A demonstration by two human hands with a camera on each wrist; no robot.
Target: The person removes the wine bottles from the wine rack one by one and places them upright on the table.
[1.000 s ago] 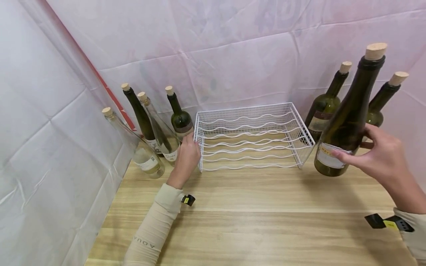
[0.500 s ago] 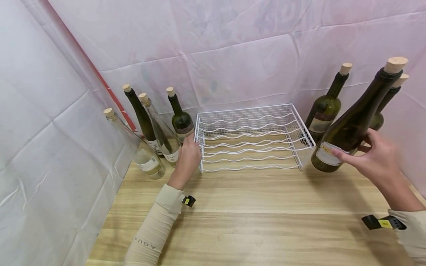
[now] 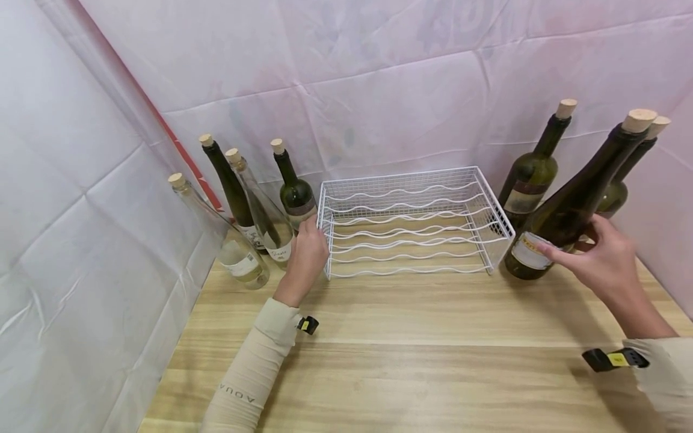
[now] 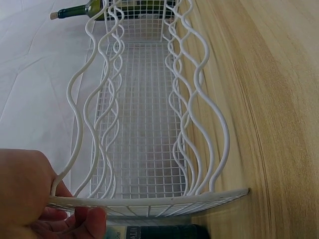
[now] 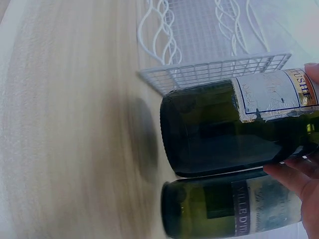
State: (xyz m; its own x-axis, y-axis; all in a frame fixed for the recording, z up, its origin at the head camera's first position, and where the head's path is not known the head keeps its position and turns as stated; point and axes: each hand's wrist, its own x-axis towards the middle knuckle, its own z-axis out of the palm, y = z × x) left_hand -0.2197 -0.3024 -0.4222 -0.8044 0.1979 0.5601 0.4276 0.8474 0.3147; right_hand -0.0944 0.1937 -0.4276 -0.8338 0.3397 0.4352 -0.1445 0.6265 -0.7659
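In the head view, a tall dark green wine bottle (image 3: 576, 186) leans with its neck to the right. My right hand (image 3: 606, 258) grips it around the body, thumb on the white label. Its base is low over the table, right of the white wire bottle rack (image 3: 400, 187); in the right wrist view a shadow lies just beyond the base. My left hand (image 3: 304, 255) pinches the rack's left end, and the left wrist view shows fingertips (image 4: 94, 222) curled under the end panel's rim. The rack's wavy rails carry no bottles.
Two corked green bottles, one at the rack's right end (image 3: 527, 174) and one farther right (image 3: 614, 192), stand behind the held bottle. Left of the rack stand a clear bottle (image 3: 238, 258) and several others. A white sheet (image 3: 379, 108) hangs behind the wooden table (image 3: 406, 361).
My right hand has lowered the bottle and moved slightly left, while the bottle's neck has tipped to the right. My left hand has stayed on the rack.
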